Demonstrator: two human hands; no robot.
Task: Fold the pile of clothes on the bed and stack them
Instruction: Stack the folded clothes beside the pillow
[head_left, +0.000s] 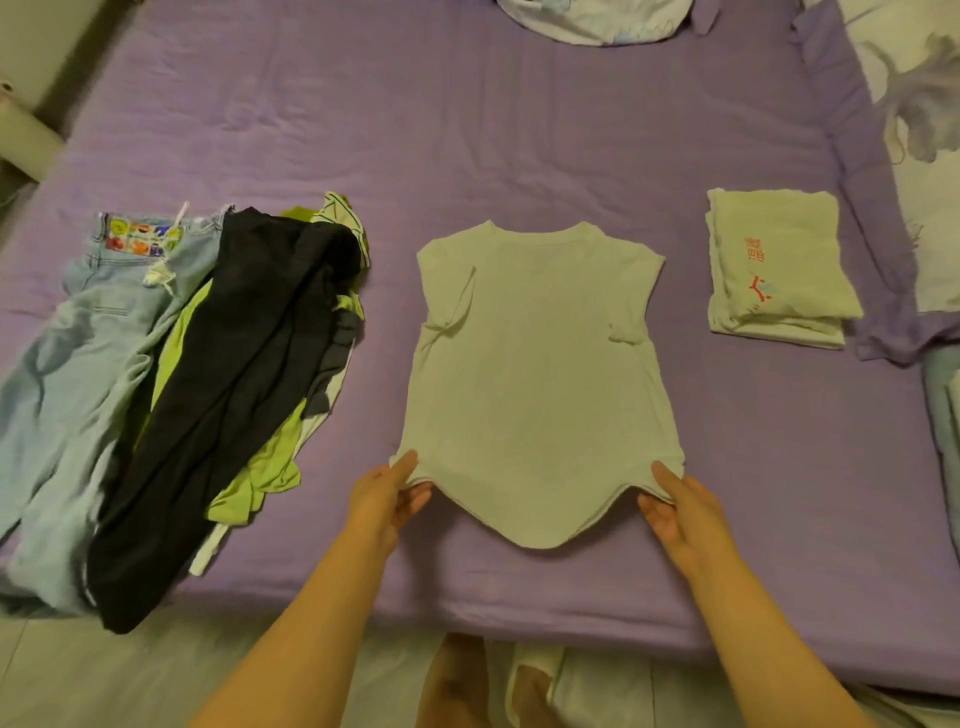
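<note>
Head view: both hands (387, 499) (680, 512) pinch shirt (535, 364) hem corners

White t-shirt (535, 374) flat mid-bed, unfolded pile (171, 374) left, folded stack (779, 270) right

White shirt (535, 364), purple sheet (467, 130), perhaps-black trousers (234, 389).

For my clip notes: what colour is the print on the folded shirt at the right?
Red or pinkish-red print on the white folded shirt, seen in the head view.
</note>
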